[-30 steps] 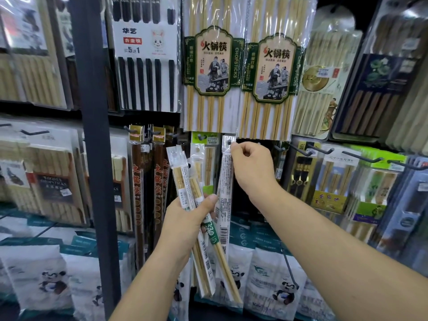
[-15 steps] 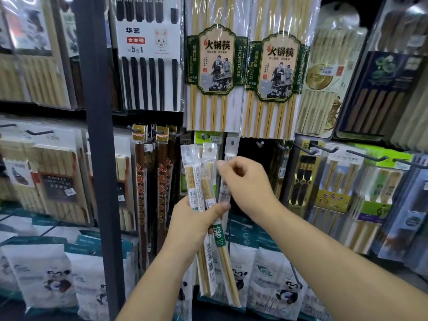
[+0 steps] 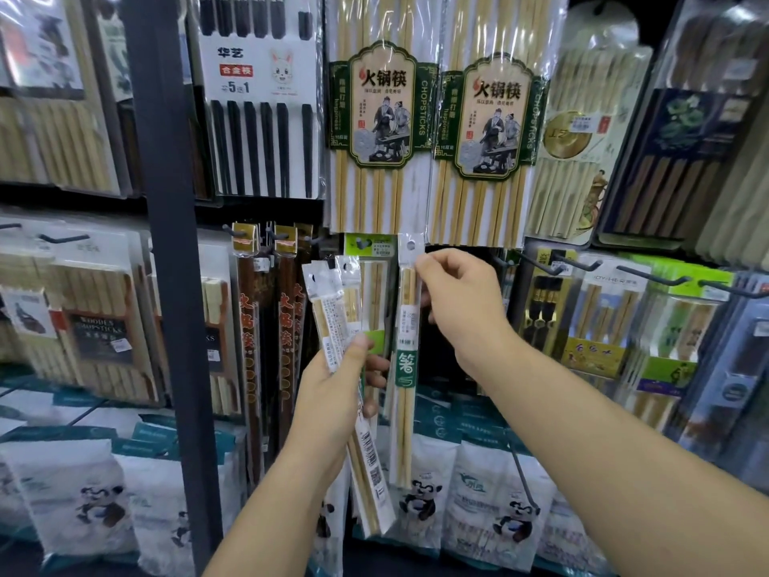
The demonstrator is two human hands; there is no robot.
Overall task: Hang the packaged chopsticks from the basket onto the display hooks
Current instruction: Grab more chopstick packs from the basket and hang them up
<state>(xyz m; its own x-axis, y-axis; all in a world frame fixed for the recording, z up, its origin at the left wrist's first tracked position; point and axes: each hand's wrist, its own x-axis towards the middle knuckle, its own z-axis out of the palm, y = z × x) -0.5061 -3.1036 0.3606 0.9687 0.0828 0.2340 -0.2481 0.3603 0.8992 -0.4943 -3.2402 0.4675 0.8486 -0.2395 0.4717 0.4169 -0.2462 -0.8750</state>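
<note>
- The right hand (image 3: 462, 297) is pinching a single pack (image 3: 404, 393) of chopsticks by its upper end. Thumb and fingertips are closing on the film just under the punched hang hole (image 3: 412, 244). The pack is hanging straight down from that pinch, just right of the left hand.
- The left hand (image 3: 333, 397) is gripping a bundle of spare packs (image 3: 328, 301) around their middle. Its thumb is pressing across the front, and the tops are fanning up and slightly leftward.
- Each pack is looking light and narrow. A pair of pale bamboo sticks is stiffening it lengthwise inside a glossy clear sleeve carrying a printed paper strip and a green band.
- The film is likely proving slippery and the header tab floppy. Pinching close beneath the hole, as here, is looking like the best hold for steering it onto a hook.
- Dark wire display hooks (image 3: 541, 263) are jutting out to the right of the right hand. Any hook directly behind the raised pack is being hidden by it.
- The basket is not showing in view.
</note>
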